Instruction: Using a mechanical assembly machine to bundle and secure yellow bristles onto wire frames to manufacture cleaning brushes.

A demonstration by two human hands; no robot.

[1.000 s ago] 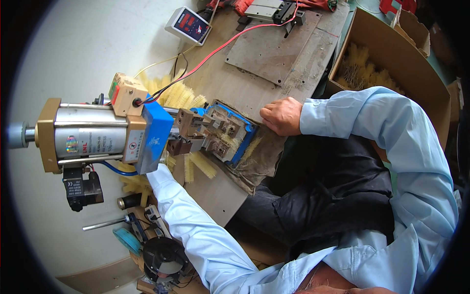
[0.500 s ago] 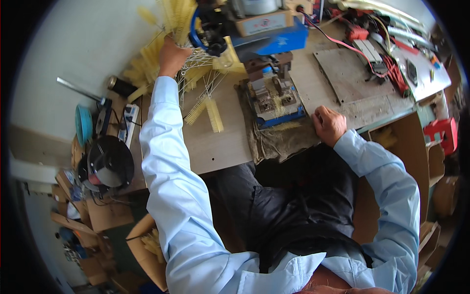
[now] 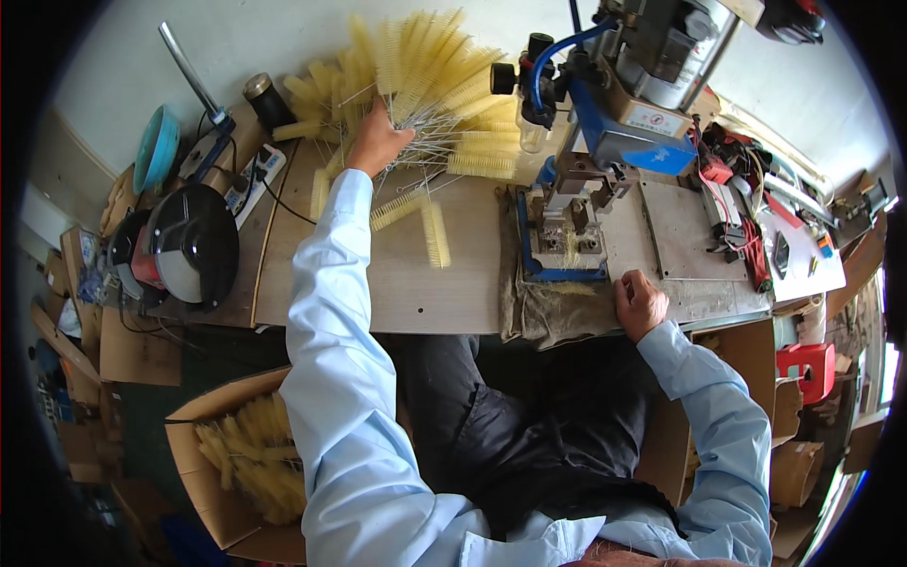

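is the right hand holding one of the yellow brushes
No, the right hand rests bare at the table edge; the left hand is at the yellow brushes.

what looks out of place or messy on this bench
Two yellow brushes lie loose and crooked on the bench, apart from the brush pile the left hand is reaching into. Stray yellow bristles litter the press fixture. Nothing looks damaged.
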